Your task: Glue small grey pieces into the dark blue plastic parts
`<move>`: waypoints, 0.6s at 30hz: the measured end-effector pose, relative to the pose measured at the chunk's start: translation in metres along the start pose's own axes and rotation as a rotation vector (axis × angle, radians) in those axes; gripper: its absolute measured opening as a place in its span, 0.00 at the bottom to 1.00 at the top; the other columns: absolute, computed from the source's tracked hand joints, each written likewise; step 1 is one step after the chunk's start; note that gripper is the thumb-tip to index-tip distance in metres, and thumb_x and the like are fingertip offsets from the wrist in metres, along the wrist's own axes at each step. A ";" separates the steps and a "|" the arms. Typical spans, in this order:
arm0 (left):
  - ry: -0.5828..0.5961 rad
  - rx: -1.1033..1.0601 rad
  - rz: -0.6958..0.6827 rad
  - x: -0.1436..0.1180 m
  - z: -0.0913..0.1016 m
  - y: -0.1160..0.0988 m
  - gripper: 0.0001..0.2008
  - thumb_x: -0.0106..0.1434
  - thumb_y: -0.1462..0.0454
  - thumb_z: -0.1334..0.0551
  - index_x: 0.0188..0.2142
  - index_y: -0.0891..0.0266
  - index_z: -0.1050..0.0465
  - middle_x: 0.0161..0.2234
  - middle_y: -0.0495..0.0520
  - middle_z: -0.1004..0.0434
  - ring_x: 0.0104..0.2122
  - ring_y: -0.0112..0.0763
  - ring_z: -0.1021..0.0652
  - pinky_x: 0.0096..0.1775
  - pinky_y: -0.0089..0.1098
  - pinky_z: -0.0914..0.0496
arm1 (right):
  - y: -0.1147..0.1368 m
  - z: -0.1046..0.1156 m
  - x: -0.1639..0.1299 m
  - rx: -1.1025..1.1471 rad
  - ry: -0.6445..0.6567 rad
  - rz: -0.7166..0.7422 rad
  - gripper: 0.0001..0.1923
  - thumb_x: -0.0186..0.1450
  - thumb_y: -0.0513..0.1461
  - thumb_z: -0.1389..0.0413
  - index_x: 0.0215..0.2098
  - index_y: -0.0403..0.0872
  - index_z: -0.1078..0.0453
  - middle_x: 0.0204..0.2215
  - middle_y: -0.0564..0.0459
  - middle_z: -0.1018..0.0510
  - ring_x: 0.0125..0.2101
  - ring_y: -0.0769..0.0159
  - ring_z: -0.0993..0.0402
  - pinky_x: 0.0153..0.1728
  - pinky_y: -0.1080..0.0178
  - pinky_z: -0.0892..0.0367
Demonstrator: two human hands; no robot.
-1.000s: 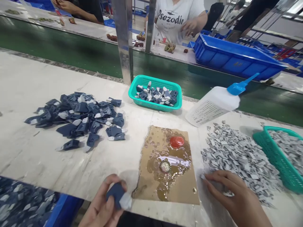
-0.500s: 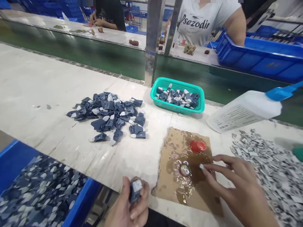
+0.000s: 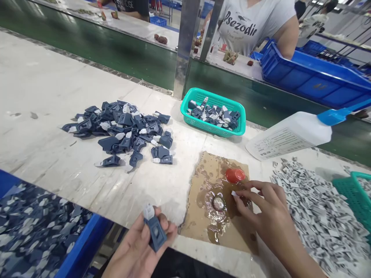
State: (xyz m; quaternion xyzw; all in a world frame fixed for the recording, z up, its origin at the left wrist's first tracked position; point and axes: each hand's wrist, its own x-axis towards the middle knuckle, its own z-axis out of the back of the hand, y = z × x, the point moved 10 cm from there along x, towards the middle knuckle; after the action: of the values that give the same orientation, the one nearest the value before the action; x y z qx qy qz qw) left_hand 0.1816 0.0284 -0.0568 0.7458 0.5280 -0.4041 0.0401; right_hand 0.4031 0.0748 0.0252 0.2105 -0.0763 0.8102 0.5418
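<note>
Worker's station, with the cardboard (image 3: 228, 235) at the near table (image 3: 43, 96) edge as landmark. The cardboard is wet with pooled glue; a red cap (image 3: 235, 175) sits on its far end and a small round piece (image 3: 218, 203) lies in the glue at its middle.

The left hand (image 3: 139, 251), just left of the cardboard's near corner and off the table edge, is closed around a dark blue part (image 3: 155, 231) with a white tip that points up and away.

The right hand (image 3: 266, 216) rests over the cardboard's right side, thumb and forefinger pinched narrowly on a small white chip (image 3: 234, 193), held just right of the round piece and just below the cap.

- Right of the cardboard: a spread of grey chips (image 3: 313, 208), then a teal basket (image 3: 352, 193) at the frame edge.
- Beyond it to the right: a white glue bottle (image 3: 290, 135) lying on its side, blue nozzle away from the cardboard.
- Beyond it: a second teal basket (image 3: 213, 131) of blue parts.
- Left of it: a heap of blue parts (image 3: 121, 131) on the table.
- Far left, below the table edge: a blue bin (image 3: 84, 247) of parts.
- Beyond the green belt (image 3: 116, 58): a person in a white shirt (image 3: 249, 27) beside a blue crate (image 3: 313, 77).
</note>
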 end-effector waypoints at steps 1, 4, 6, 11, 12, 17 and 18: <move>0.018 0.001 -0.007 0.002 0.000 0.000 0.11 0.44 0.66 0.26 0.30 0.61 0.19 0.24 0.50 0.19 0.30 0.30 0.19 0.37 0.24 0.24 | 0.000 0.001 0.000 0.003 -0.009 0.003 0.06 0.65 0.38 0.47 0.33 0.46 0.29 0.38 0.46 0.30 0.37 0.60 0.37 0.39 0.55 0.39; 0.024 0.012 0.009 0.006 0.004 0.002 0.12 0.41 0.66 0.25 0.29 0.59 0.19 0.23 0.49 0.20 0.26 0.27 0.21 0.25 0.18 0.28 | 0.000 0.010 0.000 0.012 -0.047 0.003 0.06 0.64 0.39 0.46 0.33 0.47 0.29 0.36 0.47 0.30 0.37 0.60 0.37 0.37 0.56 0.39; -0.003 0.011 0.035 0.006 0.007 0.005 0.13 0.41 0.67 0.25 0.29 0.58 0.19 0.24 0.48 0.19 0.27 0.26 0.20 0.28 0.17 0.27 | 0.000 0.019 0.001 0.018 -0.084 -0.019 0.06 0.64 0.39 0.46 0.33 0.47 0.29 0.35 0.47 0.30 0.36 0.60 0.36 0.37 0.56 0.40; -0.026 0.080 0.027 0.002 0.002 0.006 0.10 0.44 0.65 0.26 0.29 0.58 0.19 0.29 0.49 0.17 0.33 0.33 0.18 0.36 0.23 0.25 | 0.000 0.028 0.003 0.003 -0.134 -0.038 0.04 0.63 0.39 0.45 0.33 0.48 0.28 0.34 0.48 0.30 0.35 0.61 0.35 0.37 0.56 0.40; -0.031 0.105 0.002 0.001 -0.001 0.004 0.11 0.43 0.65 0.25 0.30 0.58 0.19 0.29 0.49 0.17 0.33 0.34 0.18 0.37 0.23 0.25 | 0.000 0.024 0.003 0.012 -0.116 -0.033 0.05 0.63 0.39 0.45 0.32 0.48 0.28 0.34 0.49 0.29 0.34 0.61 0.35 0.37 0.57 0.40; -0.054 0.189 -0.092 -0.002 -0.012 0.002 0.14 0.41 0.65 0.24 0.30 0.57 0.19 0.27 0.49 0.17 0.33 0.34 0.18 0.36 0.22 0.25 | -0.007 0.020 0.001 0.010 -0.163 -0.086 0.04 0.63 0.39 0.44 0.33 0.47 0.28 0.32 0.49 0.30 0.34 0.61 0.36 0.37 0.56 0.40; -0.047 0.208 -0.103 -0.002 -0.015 0.004 0.13 0.41 0.64 0.24 0.30 0.57 0.19 0.28 0.50 0.17 0.33 0.34 0.18 0.37 0.23 0.25 | -0.005 0.020 0.001 0.015 -0.162 -0.084 0.04 0.63 0.39 0.44 0.33 0.47 0.28 0.32 0.49 0.30 0.34 0.61 0.36 0.37 0.56 0.40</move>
State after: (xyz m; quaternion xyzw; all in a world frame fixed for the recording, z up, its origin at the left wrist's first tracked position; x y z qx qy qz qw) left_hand 0.1925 0.0327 -0.0474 0.7082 0.5196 -0.4757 -0.0461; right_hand 0.4128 0.0703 0.0429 0.2823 -0.1050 0.7674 0.5659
